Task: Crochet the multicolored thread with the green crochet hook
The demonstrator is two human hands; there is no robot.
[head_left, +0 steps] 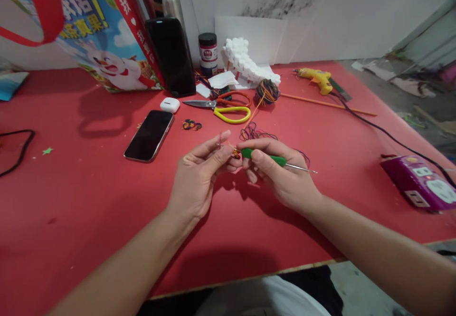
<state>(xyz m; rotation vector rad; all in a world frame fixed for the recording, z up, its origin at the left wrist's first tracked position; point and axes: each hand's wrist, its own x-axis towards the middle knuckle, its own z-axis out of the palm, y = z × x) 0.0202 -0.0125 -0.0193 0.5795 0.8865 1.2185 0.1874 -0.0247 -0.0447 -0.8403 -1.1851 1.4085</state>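
Observation:
My right hand (276, 168) grips a crochet hook (263, 157) by its green handle, with one metal end sticking out to the right. The other end reaches into a small multicoloured crochet piece (236, 153) pinched between the thumb and fingers of my left hand (206, 166). A strand of yarn runs over my raised left index finger. Beyond my hands, loose yarn (254, 133) lies in loops, leading to a dark multicoloured yarn ball (267, 91). A small finished-looking crochet piece (191, 125) rests to the left, near the scissors (228, 109).
A phone (149, 135) and a white earbud case (170, 104) lie at the left. Behind stand another phone (171, 57), a printed bag (117, 45), a jar (208, 53) and a white model (247, 62). At the right are a yellow glue gun (315, 78), its cord and a purple power strip (420, 180).

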